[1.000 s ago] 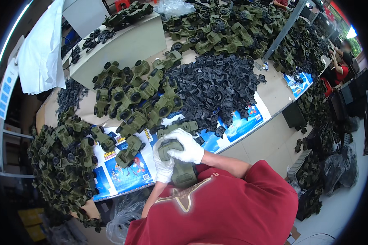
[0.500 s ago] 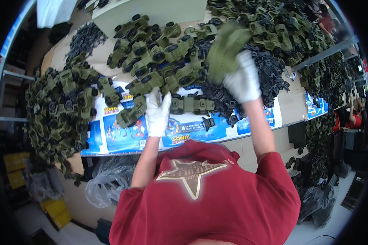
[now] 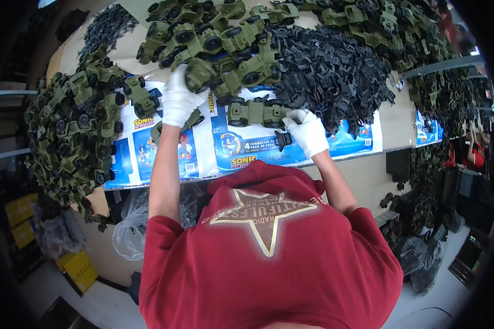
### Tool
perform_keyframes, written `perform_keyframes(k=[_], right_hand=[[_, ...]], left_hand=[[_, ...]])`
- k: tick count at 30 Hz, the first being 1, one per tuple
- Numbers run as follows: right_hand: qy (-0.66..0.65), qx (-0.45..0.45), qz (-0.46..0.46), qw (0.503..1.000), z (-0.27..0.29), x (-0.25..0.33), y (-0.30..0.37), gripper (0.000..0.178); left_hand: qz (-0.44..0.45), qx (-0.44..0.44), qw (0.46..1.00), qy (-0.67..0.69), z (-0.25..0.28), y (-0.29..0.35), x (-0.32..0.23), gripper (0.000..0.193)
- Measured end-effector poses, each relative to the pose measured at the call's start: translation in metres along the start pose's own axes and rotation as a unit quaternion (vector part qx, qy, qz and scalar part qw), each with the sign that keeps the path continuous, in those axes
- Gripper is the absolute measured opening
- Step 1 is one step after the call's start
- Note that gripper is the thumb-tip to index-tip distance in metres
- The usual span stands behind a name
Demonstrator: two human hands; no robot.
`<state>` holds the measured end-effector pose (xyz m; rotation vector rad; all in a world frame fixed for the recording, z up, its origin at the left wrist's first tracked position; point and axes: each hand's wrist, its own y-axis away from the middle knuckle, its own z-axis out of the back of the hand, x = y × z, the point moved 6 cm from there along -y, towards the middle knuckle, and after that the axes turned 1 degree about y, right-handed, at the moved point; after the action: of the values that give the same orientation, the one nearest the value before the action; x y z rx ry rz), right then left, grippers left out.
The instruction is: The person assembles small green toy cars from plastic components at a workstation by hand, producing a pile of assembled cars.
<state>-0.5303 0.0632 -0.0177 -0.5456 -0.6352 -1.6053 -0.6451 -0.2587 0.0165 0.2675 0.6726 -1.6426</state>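
White gloves cover both my hands. My left hand (image 3: pixel 182 101) is closed around a dark green toy jeep (image 3: pixel 201 75), lifted at the near edge of a heap of similar jeeps. Partly hidden under that wrist, another green toy vehicle (image 3: pixel 191 122) lies on the printed sheet. In front of me a green toy truck (image 3: pixel 255 113) with black wheels lies lengthwise. My right hand (image 3: pixel 308 132) has its fingers closed on the truck's right end; the fingertips are partly hidden. Beside that hand lies a small black plastic part (image 3: pixel 283 140).
A wide pile of black plastic parts (image 3: pixel 335 71) spreads behind my right hand. Green toy vehicles are heaped at the left (image 3: pixel 74 131) and far right (image 3: pixel 368 16). Blue printed sheets (image 3: pixel 230 148) cover the near table edge. A metal bar (image 3: pixel 444 66) juts in at right.
My right hand has come down from above the black parts to the truck's end; the blurred green thing it held is gone from it. My left hand has moved left and farther away, onto a jeep.
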Motion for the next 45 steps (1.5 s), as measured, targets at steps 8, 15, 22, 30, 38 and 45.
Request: perform_keyframes(k=[8,15,22,30,38,45], right_hand=[[0.176,0.090,-0.103,0.975,-0.044,-0.046,0.040,0.055],[0.005,0.117,-0.143,0.983,-0.056,-0.091,0.040,0.040],[-0.441,-0.016,-0.237,0.866,-0.001,-0.003,0.037,0.033],[-0.744,0.041,-0.289,0.602,-0.088,0.061,0.000,0.034],[-0.488,-0.123,-0.020,0.864,0.009,0.090,-0.055,0.037],[-0.370,-0.086,0.036,0.924,-0.008,0.108,-0.037,0.043]], left_hand=[[0.140,-0.078,0.721,0.674,0.035,0.067,0.008,0.090],[0.240,0.138,0.467,0.840,-0.030,0.107,-0.039,0.092],[0.244,0.001,0.519,0.819,-0.044,0.121,-0.065,0.086],[-0.039,-0.059,0.913,0.401,-0.029,0.127,-0.097,0.101],[0.284,0.280,0.483,0.780,-0.020,0.138,-0.113,0.120],[0.195,0.283,0.786,0.513,-0.007,0.099,-0.129,0.049]])
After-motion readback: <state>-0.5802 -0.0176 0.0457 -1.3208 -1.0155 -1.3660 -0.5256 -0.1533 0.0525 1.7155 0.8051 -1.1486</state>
